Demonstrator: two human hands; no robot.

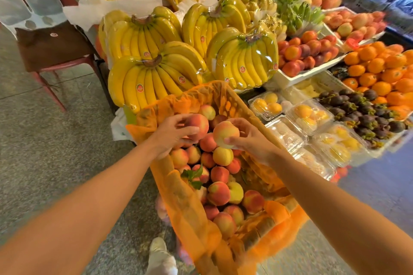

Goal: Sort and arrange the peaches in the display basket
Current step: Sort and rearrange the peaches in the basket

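Observation:
A display basket (194, 214) lined with orange netting stands in front of me, filled with several red and yellow peaches (220, 174). My left hand (171, 133) grips a reddish peach (199, 124) above the far end of the basket. My right hand (250, 137) holds a paler pink and yellow peach (225, 134) right beside it, fingers curled around it. A few green leaves (193, 176) lie among the fruit near the left wall.
Wrapped banana bunches (154, 73) are stacked just behind the basket. Clear clamshell boxes of yellow fruit (312, 125), mangosteens (362, 109), oranges (384, 69) and nectarines (306, 51) fill the stand to the right. A red chair (51, 51) stands at the left on the stone floor.

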